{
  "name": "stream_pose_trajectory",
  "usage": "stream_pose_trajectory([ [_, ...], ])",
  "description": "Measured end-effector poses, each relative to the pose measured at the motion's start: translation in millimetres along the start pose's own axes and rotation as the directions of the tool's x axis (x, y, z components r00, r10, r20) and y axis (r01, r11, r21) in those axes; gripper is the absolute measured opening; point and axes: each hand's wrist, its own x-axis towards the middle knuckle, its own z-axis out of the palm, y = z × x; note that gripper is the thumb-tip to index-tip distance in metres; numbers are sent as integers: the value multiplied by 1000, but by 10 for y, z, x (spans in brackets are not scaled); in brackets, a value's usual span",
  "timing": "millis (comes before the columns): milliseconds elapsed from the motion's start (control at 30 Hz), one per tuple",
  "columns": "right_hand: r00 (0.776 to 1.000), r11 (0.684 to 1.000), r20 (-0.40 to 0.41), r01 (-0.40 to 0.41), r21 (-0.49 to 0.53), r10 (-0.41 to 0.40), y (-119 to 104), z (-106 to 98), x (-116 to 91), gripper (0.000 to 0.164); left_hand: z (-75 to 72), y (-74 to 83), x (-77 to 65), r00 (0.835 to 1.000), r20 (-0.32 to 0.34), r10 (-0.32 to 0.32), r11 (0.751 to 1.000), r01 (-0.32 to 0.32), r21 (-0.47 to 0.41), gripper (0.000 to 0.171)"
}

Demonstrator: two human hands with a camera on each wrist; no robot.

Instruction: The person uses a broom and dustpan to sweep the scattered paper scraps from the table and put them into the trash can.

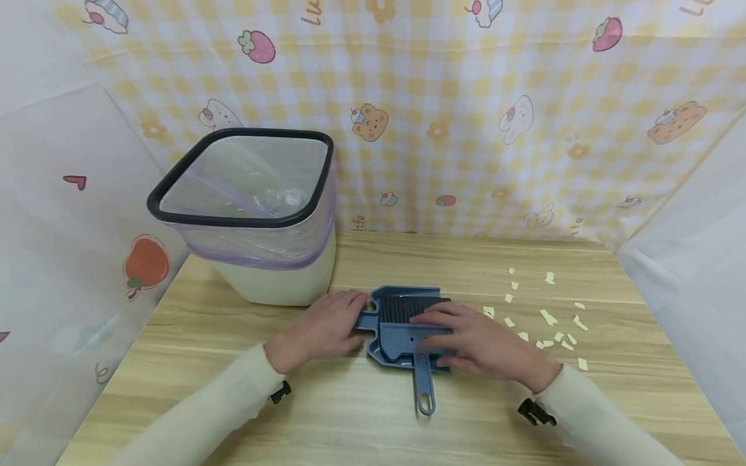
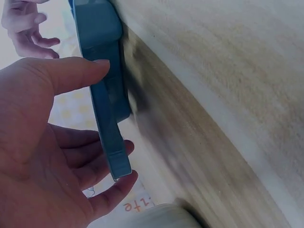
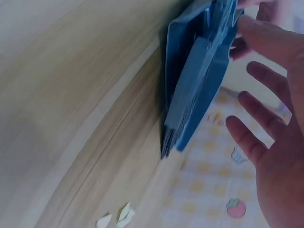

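A blue-grey dustpan [image 1: 387, 357] lies on the table with a small hand brush [image 1: 401, 338] nested in it. The brush's dark bristles point away from the person and its looped handle juts toward the near side. At the dustpan's short handle, my left hand [image 1: 320, 327] has its thumb on one side and fingers curled round the other, as the left wrist view shows on the handle [image 2: 110, 137]. My right hand [image 1: 480, 340] hovers over the right part of the brush, fingers spread and loosely bent. In the right wrist view, a gap shows between most of those fingers and the brush [image 3: 187, 85].
Several pale yellow paper scraps [image 1: 548, 317] are scattered over the right side of the wooden table [image 1: 326, 414]. A cream trash bin [image 1: 285, 285] with a black rim and a clear liner stands at the back left. Patterned cloth [image 1: 454, 129] hangs behind the table.
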Motion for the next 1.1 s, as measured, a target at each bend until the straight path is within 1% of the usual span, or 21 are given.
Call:
stream_pose_trajectory([
  [133, 999, 999, 38, 38, 3, -38, -10, 68, 92, 41, 28, 6, -2, 1000, 14, -17, 1000, 17, 3, 70],
  [200, 997, 999, 64, 47, -22, -45, -17, 98, 119, 42, 45, 8, 2, 1000, 13, -13, 1000, 13, 10, 66],
  [367, 993, 997, 117, 33, -69, -24, -39, 149, 157, 42, 84, 13, 15, 1000, -3, 4, 1000, -4, 26, 57],
  [533, 991, 996, 133, 20, -85, -9, -51, 164, 193, 42, 101, 13, 43, 1000, -6, 4, 1000, -4, 6, 51],
  [633, 987, 993, 163, 21, -115, -2, -60, 168, 226, 43, 115, 8, 57, 1000, -9, 7, 1000, -7, -10, 48],
  [867, 977, 979, 215, 32, -201, 13, -73, 211, 296, 44, 129, 16, 94, 1000, -18, 3, 999, -3, -38, 50],
  [1000, 971, 968, 239, 58, -244, 2, -81, 225, 323, 39, 126, 26, 115, 1000, -1, -10, 999, 10, -42, 52],
  [1100, 968, 950, 252, 90, -298, -12, -92, 226, 335, 40, 128, 24, 129, 1000, 8, -12, 999, 12, -45, 51],
])
